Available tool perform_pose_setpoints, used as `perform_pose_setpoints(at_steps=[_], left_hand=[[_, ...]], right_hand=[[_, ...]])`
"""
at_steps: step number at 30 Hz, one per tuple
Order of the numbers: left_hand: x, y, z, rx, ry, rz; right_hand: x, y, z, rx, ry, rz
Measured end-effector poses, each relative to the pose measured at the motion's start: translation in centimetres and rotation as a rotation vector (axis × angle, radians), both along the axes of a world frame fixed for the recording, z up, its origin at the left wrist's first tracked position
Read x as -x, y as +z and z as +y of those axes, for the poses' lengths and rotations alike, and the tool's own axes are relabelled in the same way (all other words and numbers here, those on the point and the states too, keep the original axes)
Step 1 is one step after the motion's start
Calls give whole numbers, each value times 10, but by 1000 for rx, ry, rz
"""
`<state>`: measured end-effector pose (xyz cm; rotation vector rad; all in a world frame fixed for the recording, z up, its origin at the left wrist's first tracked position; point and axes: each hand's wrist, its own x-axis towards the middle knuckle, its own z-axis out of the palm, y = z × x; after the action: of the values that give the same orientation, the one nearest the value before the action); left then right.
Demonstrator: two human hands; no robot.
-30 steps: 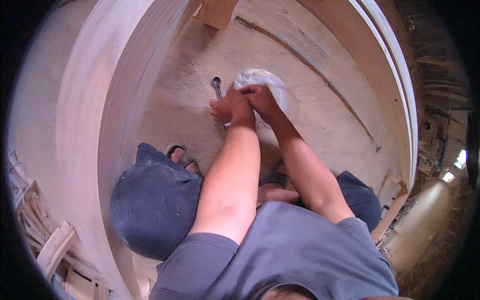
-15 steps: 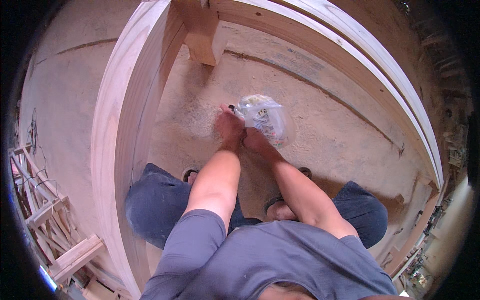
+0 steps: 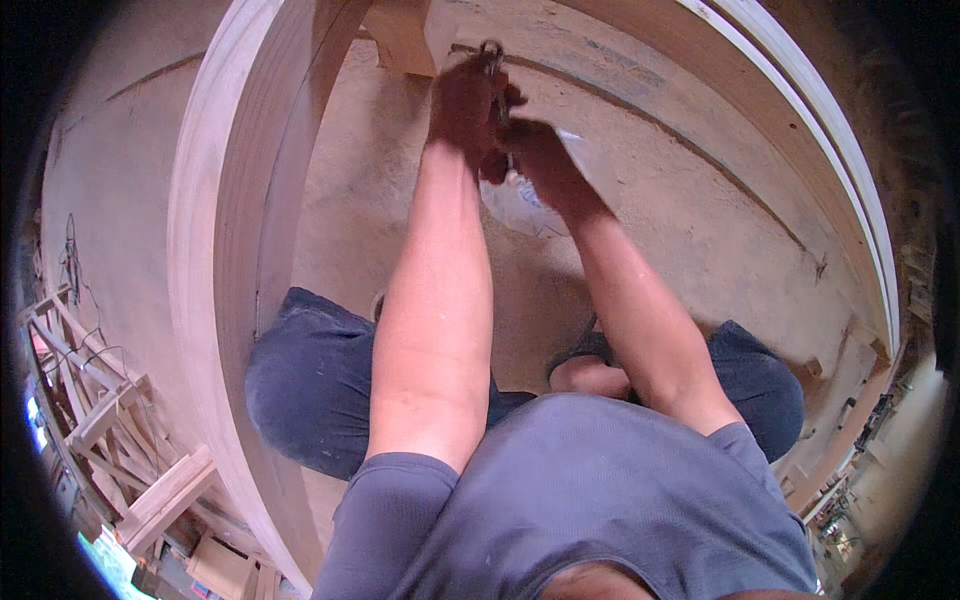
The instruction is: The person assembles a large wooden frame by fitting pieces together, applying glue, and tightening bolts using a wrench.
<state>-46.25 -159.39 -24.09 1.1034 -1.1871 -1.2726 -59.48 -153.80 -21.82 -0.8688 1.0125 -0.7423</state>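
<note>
With the wrench-like metal tool (image 3: 501, 98) up at twelve o'clock, your left hand (image 3: 463, 105) is wrapped round its shaft, and your right hand (image 3: 537, 150) crowds in at five o'clock, bent fingers close, grip impossible to tell. Below them, towards six, a clear plastic bag (image 3: 530, 212) sits on the floor (image 3: 350, 200); you're mid-handling, it seems, and the next move calls for a settled hold.

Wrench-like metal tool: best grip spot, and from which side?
I'd take the metal tool around mid-length, from the left, where the left hand is: it looks slim there and points forward, its round head clear at the far end. The right hand crowds the near end.
</note>
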Motion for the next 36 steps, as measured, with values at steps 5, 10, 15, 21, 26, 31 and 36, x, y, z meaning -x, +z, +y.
perform_pose_setpoints(at_steps=[5, 10, 15, 21, 26, 31, 36], left_hand=[[28, 106, -25, -360, 141, 510], [41, 82, -75, -335, 69, 494], [44, 77, -90, -144, 190, 338], [30, 83, -68, -245, 460, 240], [30, 95, -59, -330, 584, 190], [12, 75, -48, -256, 641, 81], [-9, 79, -43, -428, 584, 536]], right_hand=[[-1, 59, -25, 229, -197, 383], [-19, 65, -37, 305, -405, 433], [-33, 73, -47, 112, -634, 58], [-78, 122, -67, -111, -842, 217], [-38, 48, -86, 669, -416, 902], [-45, 58, -81, 419, -497, 204], [-65, 108, -58, 97, -537, -31]])
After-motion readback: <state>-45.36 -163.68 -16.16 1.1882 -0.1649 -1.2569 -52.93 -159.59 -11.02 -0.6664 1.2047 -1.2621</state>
